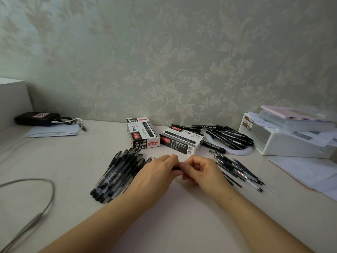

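Desk [182,207]: pen [176,168] half-hidden between left hand [156,177], right hand [202,173]

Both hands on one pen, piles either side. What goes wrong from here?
1. The left hand and right hand pinch the black pen, mostly hidden; if a part slips it may land among look-alikes.
2. The capped pen pile lies close beside the left wrist; a nudge could scatter it.
3. The loose pile sits just behind the right hand and could get swept.

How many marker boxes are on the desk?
2. One marker box sits behind the gel pens; the other box lies right of it, beside the loose markers.
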The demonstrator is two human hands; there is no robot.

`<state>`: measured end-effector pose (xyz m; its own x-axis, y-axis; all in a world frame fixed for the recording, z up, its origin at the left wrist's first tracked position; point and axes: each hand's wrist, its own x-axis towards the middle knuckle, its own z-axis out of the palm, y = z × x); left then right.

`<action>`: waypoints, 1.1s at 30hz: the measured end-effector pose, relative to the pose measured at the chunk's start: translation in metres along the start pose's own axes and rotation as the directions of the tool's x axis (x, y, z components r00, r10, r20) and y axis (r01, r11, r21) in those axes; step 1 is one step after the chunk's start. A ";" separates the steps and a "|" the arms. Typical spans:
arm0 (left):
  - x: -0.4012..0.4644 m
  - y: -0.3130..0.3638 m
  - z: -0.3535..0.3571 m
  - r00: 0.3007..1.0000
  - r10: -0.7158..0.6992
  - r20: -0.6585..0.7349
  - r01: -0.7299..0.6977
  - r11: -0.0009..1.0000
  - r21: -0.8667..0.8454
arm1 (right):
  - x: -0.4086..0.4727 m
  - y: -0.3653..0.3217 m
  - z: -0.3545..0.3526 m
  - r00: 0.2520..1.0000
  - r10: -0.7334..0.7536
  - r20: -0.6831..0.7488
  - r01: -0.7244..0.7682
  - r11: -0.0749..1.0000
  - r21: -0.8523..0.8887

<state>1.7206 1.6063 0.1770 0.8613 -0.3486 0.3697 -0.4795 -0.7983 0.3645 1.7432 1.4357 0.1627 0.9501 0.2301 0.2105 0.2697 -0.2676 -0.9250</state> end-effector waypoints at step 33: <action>-0.003 -0.003 0.005 0.996 -0.078 -0.036 0.082 0.990 0.115 | -0.001 -0.002 -0.001 0.996 0.075 -0.054 -0.065 0.982 0.175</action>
<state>1.7200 1.6071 0.1709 0.8895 -0.2674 0.3706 -0.3850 -0.8754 0.2923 1.7422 1.4351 0.1646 0.9747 0.1588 0.1572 0.1763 -0.1142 -0.9777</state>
